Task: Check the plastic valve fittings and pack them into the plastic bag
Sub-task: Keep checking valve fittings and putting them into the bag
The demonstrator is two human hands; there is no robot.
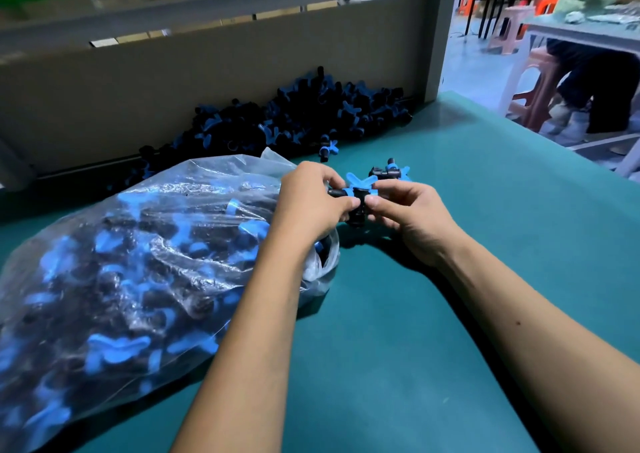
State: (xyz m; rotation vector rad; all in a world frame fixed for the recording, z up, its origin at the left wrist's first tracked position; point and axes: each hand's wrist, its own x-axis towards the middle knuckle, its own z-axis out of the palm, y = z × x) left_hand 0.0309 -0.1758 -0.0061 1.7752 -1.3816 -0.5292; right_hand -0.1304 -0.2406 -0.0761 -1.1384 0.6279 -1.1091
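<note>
head view, and both hands meet over the green table [450, 210]: left hand [313, 196] and right hand [403, 210] each pinch one black-and-blue valve fitting [358, 196] between thumb and fingertips, blue handle up, likely so it can be turned and checked from both ends. just under the left wrist gapes the mouth of the plastic bag [138, 262], lying on its side and already packed thick with fittings, so the drop-in looks short. just beyond the right fingers sits a loose fitting [389, 172]; farther out, against the back board, the unsorted heap [294, 120] waits.
</note>
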